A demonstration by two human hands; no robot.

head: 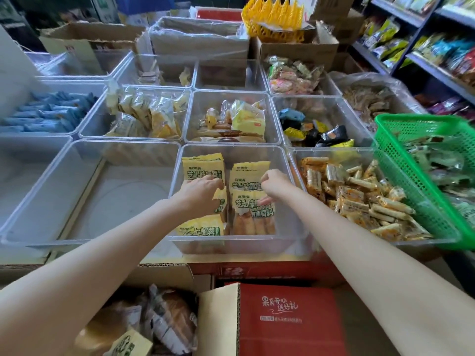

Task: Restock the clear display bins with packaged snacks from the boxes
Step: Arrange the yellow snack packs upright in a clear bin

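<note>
Both my hands reach into the clear bin (232,242) at front centre. It holds several yellow snack packets with green lettering (203,167). My left hand (199,192) pinches the edge of one yellow packet (220,201) in the left column. My right hand (273,185) grips the top of another yellow packet (253,209) in the right column, which shows pastry rolls through its clear lower half. Below me an open cardboard box (164,276) holds more bagged bread snacks (164,322).
An empty clear bin (77,242) sits to the left, and a bin of small orange wafer packs (359,199) to the right. A green basket (424,181) overlaps the right edge. A red carton (288,319) lies near me. Filled bins, boxes and shelves (421,55) stand behind.
</note>
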